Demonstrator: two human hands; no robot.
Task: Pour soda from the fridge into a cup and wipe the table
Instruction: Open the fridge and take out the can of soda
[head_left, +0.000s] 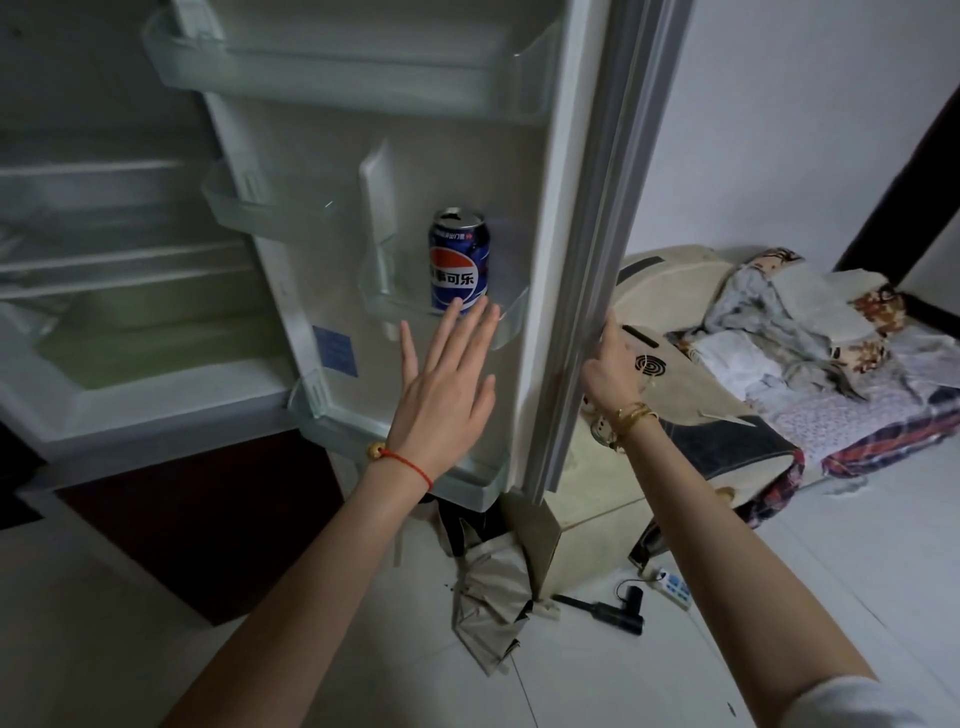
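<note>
Left hand (447, 379), fingers spread, reaches for blue aluminium soda can (459, 258) in clear door bin (511, 312); right hand (610, 371) grips white fridge door (587, 260), holding it open.

Bed (857, 395) at right w/ rumpled patterned blankets (769, 312), beside a cream appliance (670, 291) w/ a dark round vent. On the white tiled floor (831, 545): white power strip (675, 587), black handheld tool (618, 610) just beside it, crumpled beige cloth (491, 597), cardboard piece (535, 530) leaning near the appliance.
</note>
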